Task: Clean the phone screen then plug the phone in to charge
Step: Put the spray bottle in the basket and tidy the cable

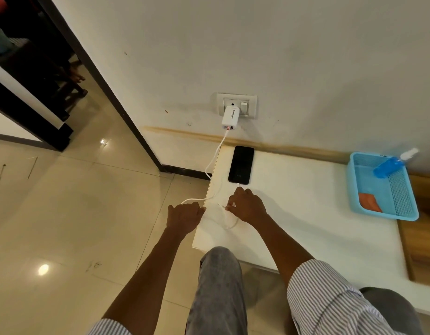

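Note:
A black phone [241,164] lies screen up at the far left corner of the white table [305,209], close to the wall. A white cable [215,153] runs from the white charger [230,118] in the wall socket down past the table edge; its plug sits in the phone's near end. My left hand [183,217] grips the cable just off the table's left edge. My right hand [246,205] pinches a loop of the same cable on the table, just in front of the phone.
A light blue basket [383,187] at the table's far right holds a blue spray bottle [390,165] and an orange cloth [370,201]. Tiled floor lies to the left. My grey-trousered knee [218,267] is against the table's near edge.

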